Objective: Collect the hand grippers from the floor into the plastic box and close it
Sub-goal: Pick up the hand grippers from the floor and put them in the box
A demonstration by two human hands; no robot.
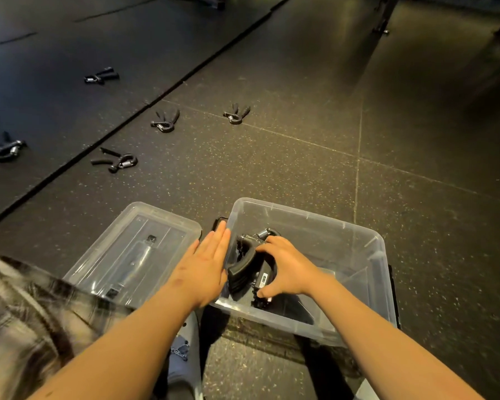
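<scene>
a black hand gripper is held low inside the plastic box, by its left wall, with the fingers of the right hand curled round it; if released carelessly, a handle may be left above the rim and the lid, lying just left of the box, kept from seating. the left hand is pressed flat, fingers straight and together, on that wall, so the box may be shoved. more grippers beyond the box could be overlooked.
</scene>
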